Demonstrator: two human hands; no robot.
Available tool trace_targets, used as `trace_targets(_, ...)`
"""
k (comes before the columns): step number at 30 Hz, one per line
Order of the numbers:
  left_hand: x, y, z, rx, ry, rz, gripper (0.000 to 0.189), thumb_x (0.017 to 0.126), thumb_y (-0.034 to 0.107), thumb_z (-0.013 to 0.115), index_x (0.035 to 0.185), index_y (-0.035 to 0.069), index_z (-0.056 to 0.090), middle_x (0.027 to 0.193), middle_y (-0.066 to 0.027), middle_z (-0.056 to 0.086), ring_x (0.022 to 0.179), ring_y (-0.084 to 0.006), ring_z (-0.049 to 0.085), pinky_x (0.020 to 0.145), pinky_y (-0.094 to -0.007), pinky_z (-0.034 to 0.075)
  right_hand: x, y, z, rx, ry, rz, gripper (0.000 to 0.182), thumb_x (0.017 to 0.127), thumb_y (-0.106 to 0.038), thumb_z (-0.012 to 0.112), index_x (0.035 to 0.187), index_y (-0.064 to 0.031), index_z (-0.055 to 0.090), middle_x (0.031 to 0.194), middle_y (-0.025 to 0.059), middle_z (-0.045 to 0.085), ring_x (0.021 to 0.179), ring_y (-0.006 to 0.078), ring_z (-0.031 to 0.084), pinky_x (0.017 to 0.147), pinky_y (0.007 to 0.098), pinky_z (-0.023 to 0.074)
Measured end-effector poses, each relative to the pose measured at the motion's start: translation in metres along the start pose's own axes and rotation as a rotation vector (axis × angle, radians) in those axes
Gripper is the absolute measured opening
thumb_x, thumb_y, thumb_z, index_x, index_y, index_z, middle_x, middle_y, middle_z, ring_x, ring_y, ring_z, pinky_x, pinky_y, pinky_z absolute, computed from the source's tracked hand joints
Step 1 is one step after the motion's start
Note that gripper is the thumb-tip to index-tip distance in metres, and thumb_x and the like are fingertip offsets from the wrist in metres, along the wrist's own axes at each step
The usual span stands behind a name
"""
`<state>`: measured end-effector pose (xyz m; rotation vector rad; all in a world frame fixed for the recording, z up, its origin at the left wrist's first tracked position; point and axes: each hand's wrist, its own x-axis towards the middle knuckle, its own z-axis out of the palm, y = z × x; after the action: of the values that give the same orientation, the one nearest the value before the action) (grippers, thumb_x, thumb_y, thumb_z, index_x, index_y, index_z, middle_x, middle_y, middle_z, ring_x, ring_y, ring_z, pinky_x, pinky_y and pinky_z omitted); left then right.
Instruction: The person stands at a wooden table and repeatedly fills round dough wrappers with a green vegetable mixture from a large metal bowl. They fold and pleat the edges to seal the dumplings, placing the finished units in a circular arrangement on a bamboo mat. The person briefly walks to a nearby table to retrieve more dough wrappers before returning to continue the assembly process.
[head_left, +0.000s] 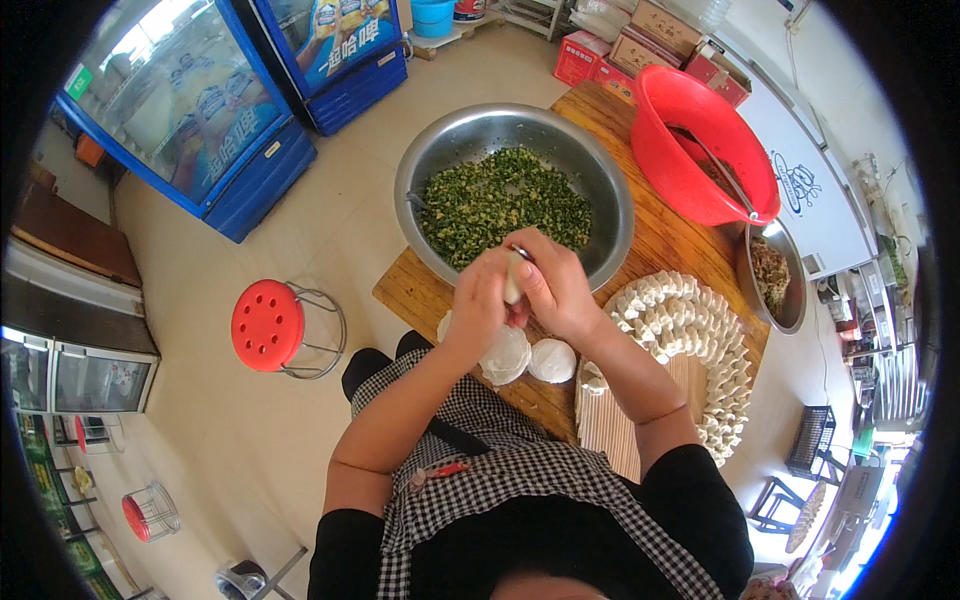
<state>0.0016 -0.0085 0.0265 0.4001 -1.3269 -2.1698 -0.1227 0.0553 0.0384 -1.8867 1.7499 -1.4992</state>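
Observation:
My left hand and my right hand meet over the near rim of a large steel bowl, pressing a pale dough dumpling between them. A metal piece, perhaps a utensil's end, shows at the right fingers. Chopped green filling lies in the bowl. Below my hands, stacks of round dough wrappers rest on the wooden table, with another round stack beside them. To the right, rows of folded dumplings curve around a slatted board.
A red plastic basin with a long-handled utensil stands at the table's far right, near a smaller steel bowl of filling. A red stool stands on the floor to the left; blue-framed drink coolers stand farther back. Cartons lie beyond the table.

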Motion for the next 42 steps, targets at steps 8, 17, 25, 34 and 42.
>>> trace_targets(8, 0.0, -0.007, -0.001, -0.261, -0.022, -0.139, 0.084, 0.089, 0.07, 0.027, 0.146, 0.009, 0.02, 0.133, -0.0122, 0.043, 0.121, -0.0248, 0.045, 0.097, -0.0409, 0.043, -0.016, 0.005, -0.007, -0.461, 0.052, -0.114, 0.019, 0.076, -0.018, 0.07, 0.082, -0.0045, 0.058, 0.076, 0.0104, 0.057, 0.059, 0.0277, 0.059, 0.047, 0.0334, 0.0467)
trace_targets(17, 0.0, -0.024, -0.009, -0.126, 0.055, -0.028, 0.021, 0.1, 0.02, 0.043, 0.096, 0.002, 0.055, 0.09, -0.0051, 0.06, 0.083, -0.0105, 0.061, 0.068, -0.0267, 0.057, -0.04, -0.002, -0.022, -0.122, 0.006, 0.065, 0.016, 0.077, -0.009, 0.067, 0.088, -0.001, 0.059, 0.077, 0.0124, 0.055, 0.067, 0.0283, 0.062, 0.058, 0.0361, 0.0511)
trace_targets(25, -0.026, -0.044, 0.023, 0.121, -0.058, -0.201, 0.028, 0.1, 0.023, 0.041, 0.109, 0.001, 0.055, 0.104, -0.0054, 0.058, 0.083, -0.0121, 0.062, 0.073, -0.0296, 0.057, -0.095, -0.001, -0.051, -0.152, 0.165, 0.089, 0.015, 0.073, 0.008, 0.063, 0.086, 0.0009, 0.063, 0.084, 0.012, 0.059, 0.077, 0.0255, 0.06, 0.066, 0.0328, 0.0499)
trace_targets(34, -0.051, -0.097, -0.101, 1.269, 0.144, 0.052, 0.021, 0.088, 0.014, 0.06, 0.103, -0.001, 0.06, 0.103, -0.0156, 0.06, 0.088, -0.0272, 0.062, 0.068, -0.0348, 0.051, -0.248, 0.047, -0.133, -0.559, 0.183, 0.69, 0.01, 0.08, -0.006, 0.064, 0.089, -0.0011, 0.063, 0.087, 0.0116, 0.061, 0.074, 0.029, 0.062, 0.064, 0.035, 0.0491)
trace_targets(42, -0.047, -0.118, -0.123, 1.526, 0.203, 0.111, 0.023, 0.077, 0.011, 0.067, 0.096, -0.001, 0.062, 0.096, -0.0178, 0.058, 0.086, -0.0355, 0.058, 0.076, -0.0418, 0.047, -0.274, 0.078, -0.118, -0.647, 0.111, 0.802, 0.015, 0.081, -0.007, 0.063, 0.096, -0.0043, 0.063, 0.093, 0.0102, 0.061, 0.081, 0.0302, 0.062, 0.071, 0.0369, 0.0492)
